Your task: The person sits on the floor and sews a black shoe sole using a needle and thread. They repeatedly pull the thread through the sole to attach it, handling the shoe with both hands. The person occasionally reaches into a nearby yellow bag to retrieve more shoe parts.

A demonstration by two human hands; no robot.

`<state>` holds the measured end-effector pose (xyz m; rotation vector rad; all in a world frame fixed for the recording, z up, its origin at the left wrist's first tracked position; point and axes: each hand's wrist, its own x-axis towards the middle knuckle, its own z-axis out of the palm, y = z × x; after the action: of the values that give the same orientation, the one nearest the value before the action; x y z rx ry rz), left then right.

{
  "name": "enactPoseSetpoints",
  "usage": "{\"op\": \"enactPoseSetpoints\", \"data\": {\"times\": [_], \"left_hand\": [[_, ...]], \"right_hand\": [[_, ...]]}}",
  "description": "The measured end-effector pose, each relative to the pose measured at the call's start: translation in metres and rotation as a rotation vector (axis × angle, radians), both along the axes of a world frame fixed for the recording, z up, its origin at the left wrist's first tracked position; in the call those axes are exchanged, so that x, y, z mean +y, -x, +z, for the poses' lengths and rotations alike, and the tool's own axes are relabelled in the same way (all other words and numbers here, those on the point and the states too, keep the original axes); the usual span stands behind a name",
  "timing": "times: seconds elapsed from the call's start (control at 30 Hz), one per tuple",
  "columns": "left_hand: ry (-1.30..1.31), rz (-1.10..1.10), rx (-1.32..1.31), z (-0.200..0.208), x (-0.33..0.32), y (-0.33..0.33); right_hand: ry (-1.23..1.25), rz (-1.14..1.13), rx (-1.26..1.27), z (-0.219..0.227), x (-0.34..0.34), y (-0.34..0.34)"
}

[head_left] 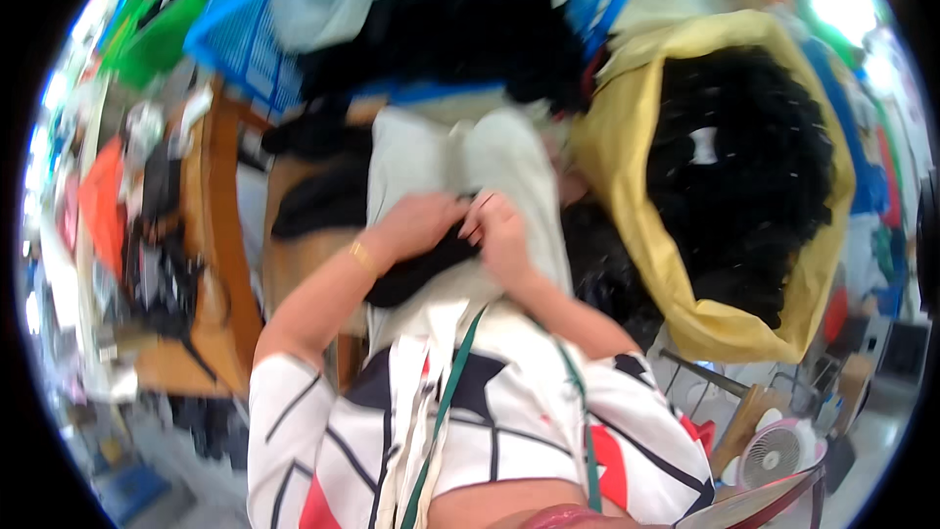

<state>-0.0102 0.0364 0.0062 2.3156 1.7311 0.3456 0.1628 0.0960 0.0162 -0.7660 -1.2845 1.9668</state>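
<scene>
A black cloth piece [421, 274] lies across the pale cloth [509, 152] that covers my lap. My left hand [419, 220] is closed on the upper edge of the black piece. Close beside it, my right hand [499, 235] has its fingers bent and pinched together at the same edge. The fingertips of both hands nearly meet, and any small thing between them is too blurred to make out. To the left, more black cloth pieces [323, 201] rest on a wooden surface [284, 260].
Ahead stands a blue plastic basket [257, 54] heaped with black cloth [460, 24]. A large yellow sack [612, 171] full of black pieces [734, 186] gapes at my right. A brown wooden table [211, 245] borders the left side. A small fan [778, 456] is at lower right.
</scene>
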Motion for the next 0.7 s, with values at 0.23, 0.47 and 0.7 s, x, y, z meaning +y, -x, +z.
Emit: {"op": "enactPoseSetpoints", "data": {"times": [0.23, 0.47, 0.7], "left_hand": [[-0.1, 0.136, -0.204, -0.003, 0.007, -0.011], [-0.111, 0.223, -0.295, -0.021, 0.013, -0.011], [-0.031, 0.317, -0.364, -0.049, 0.003, -0.01]], "right_hand": [[0.158, -0.056, 0.252, 0.013, 0.013, -0.004], [0.041, -0.033, 0.203, 0.003, 0.013, 0.001], [-0.199, 0.077, 0.002, -0.001, -0.006, -0.008]]}}
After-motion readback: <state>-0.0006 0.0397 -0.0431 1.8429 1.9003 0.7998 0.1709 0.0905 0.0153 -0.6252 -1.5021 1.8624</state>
